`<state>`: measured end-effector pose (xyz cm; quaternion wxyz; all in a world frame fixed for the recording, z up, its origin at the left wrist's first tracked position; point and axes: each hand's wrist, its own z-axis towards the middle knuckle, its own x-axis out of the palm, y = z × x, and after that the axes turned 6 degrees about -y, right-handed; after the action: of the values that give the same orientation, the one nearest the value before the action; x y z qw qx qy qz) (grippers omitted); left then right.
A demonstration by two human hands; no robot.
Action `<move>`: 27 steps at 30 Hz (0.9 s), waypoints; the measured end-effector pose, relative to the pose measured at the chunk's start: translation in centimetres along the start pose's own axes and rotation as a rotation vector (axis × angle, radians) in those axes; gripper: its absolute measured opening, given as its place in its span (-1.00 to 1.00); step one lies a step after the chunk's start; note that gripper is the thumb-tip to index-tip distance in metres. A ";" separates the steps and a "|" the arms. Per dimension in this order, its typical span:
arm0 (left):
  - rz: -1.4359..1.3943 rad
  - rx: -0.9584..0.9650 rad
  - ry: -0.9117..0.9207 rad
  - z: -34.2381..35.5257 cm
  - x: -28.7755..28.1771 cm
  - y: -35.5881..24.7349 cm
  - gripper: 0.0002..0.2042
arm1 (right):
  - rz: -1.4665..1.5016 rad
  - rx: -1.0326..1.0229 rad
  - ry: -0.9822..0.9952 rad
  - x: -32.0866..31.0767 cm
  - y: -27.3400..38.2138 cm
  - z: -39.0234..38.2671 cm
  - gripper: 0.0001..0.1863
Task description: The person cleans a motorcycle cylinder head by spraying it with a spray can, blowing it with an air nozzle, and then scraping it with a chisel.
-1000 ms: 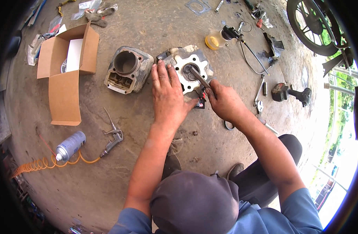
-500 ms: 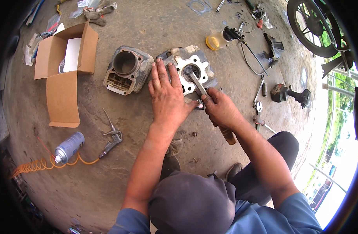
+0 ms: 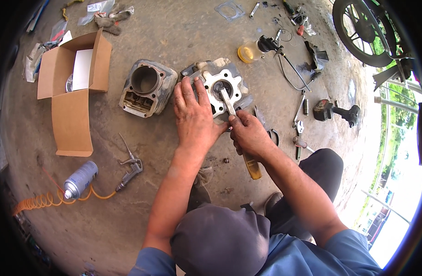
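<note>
While the left hand (image 3: 193, 117) rests unclenched on the cylinder head (image 3: 235, 84) at twelve o'clock, my right hand (image 3: 250, 134) grips a scraper (image 3: 227, 101), apparently scraping the chamber (image 3: 228, 86), and I judge steady pressure is needed next.

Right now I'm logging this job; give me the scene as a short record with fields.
left grip: laid over the engine part's left edge
right grip: closed round a yellow-handled flat tool
tool: end at the engine part's round opening
left of engine part: cylinder block
farther left: open cardboard box
lower left: spray can, air blow gun
right: cordless power tool
</note>
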<state>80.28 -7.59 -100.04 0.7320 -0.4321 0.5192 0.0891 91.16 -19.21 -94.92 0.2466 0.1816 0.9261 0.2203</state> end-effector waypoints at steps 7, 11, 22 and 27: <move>0.047 -0.021 -0.010 0.2 0.7 -1.3 0.15 | 0.069 0.053 0.025 -0.5 1.7 0.3 -0.59; 0.102 0.005 -0.071 0.2 1.9 -1.5 0.05 | 0.028 0.053 -0.045 0.0 2.4 0.5 -0.58; 0.040 -0.043 -0.030 -0.1 1.1 -1.0 0.22 | -0.098 0.043 -0.053 -0.1 2.1 -0.2 -0.58; -0.027 -0.014 -0.042 0.0 1.6 -0.7 0.13 | -0.051 0.077 -0.008 -0.3 1.9 0.3 -0.58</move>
<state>81.42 -8.49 -100.99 0.7409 -0.4421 0.4971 0.0918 92.02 -17.69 -94.12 0.2486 0.1682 0.9373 0.1773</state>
